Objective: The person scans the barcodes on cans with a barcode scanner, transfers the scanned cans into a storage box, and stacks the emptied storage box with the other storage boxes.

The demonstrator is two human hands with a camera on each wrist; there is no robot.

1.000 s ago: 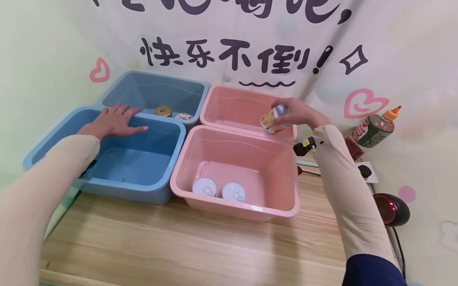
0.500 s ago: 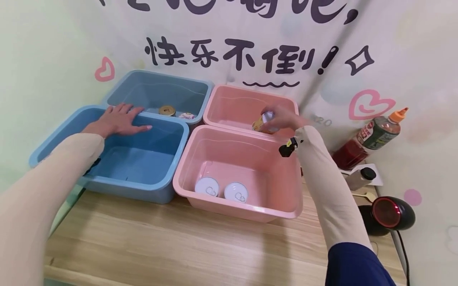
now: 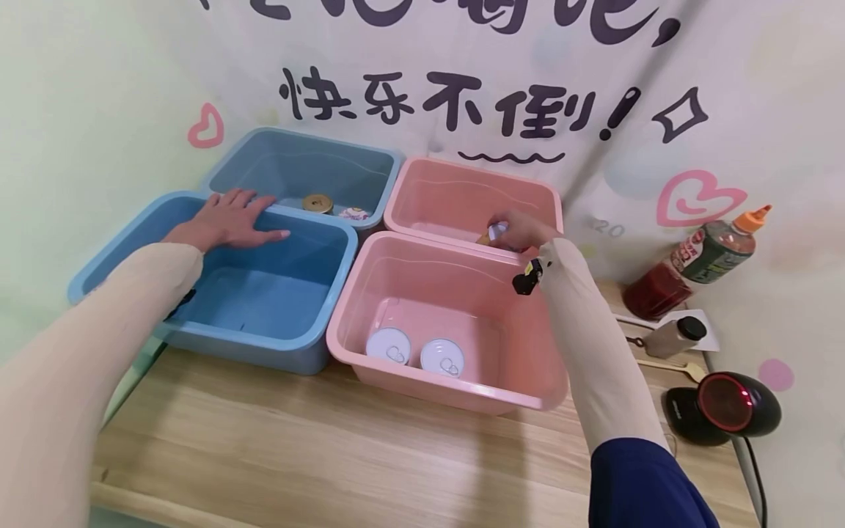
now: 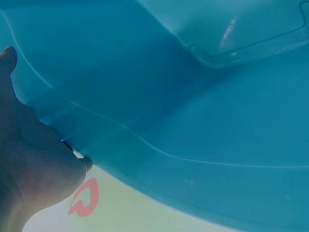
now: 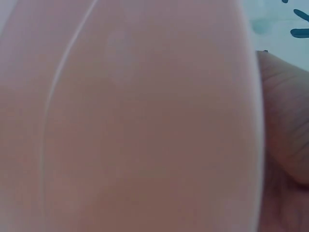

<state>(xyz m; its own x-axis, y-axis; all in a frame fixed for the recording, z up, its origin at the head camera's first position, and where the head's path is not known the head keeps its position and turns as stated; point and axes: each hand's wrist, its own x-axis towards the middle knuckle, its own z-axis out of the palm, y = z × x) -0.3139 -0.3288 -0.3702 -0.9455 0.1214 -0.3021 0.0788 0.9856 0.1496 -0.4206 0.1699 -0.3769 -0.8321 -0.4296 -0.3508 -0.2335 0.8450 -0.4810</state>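
Observation:
My right hand grips a can with a yellow print and a pale end, low inside the back pink bin. The bin rims partly hide hand and can. In the right wrist view a pink bin wall covers most of the can's side, and only part of the hand shows. My left hand rests with spread fingers on the back rim of the front blue bin. The left wrist view shows that hand at the blue rim.
Two cans with white pull-tab lids, one left and one right, stand in the front pink bin. The back blue bin holds a gold-lidded can and a patterned item. A sauce bottle stands right.
My right hand has moved left and down with the can, from above the rim into the back pink bin. The left hand keeps its place on the blue rim; the view shifts slightly.

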